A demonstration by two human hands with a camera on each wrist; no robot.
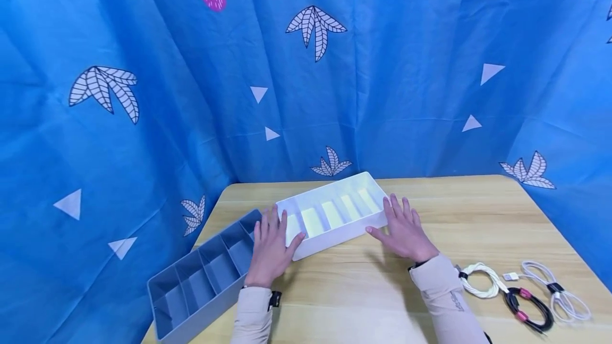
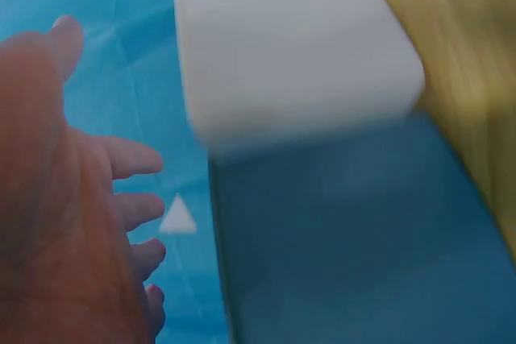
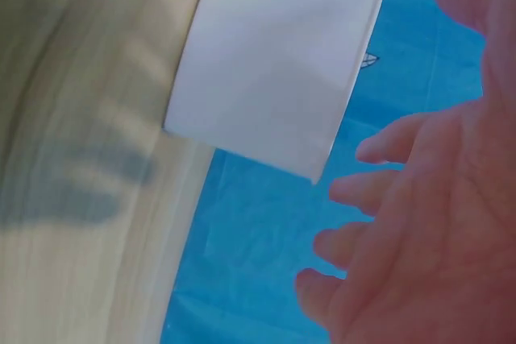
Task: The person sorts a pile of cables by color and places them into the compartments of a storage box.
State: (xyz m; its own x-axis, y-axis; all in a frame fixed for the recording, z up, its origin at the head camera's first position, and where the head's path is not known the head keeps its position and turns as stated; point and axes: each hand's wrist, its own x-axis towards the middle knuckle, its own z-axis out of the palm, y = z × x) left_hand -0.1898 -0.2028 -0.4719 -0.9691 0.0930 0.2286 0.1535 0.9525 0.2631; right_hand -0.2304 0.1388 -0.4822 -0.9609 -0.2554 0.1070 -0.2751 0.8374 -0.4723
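Note:
A white divided organizer box (image 1: 330,239) lies at an angle near the back of the table, its slots uncovered. My left hand (image 1: 271,248) hovers by its left end, fingers spread and straight; the left wrist view shows a gap between those fingers and the white box (image 2: 298,46). At the right end, my right hand (image 1: 404,231) is likewise spread, and in the right wrist view its fingers stand apart from the box wall (image 3: 274,62). A grey-blue divided box (image 1: 210,309) sits left of my left hand, partly hidden by it.
On the right of the wooden table (image 1: 354,291) lie a coiled white cord (image 1: 495,282), a coiled black cable with red bands (image 1: 513,307) and a white USB cable (image 1: 576,301). A patterned blue curtain (image 1: 406,68) hangs behind and beside the table.

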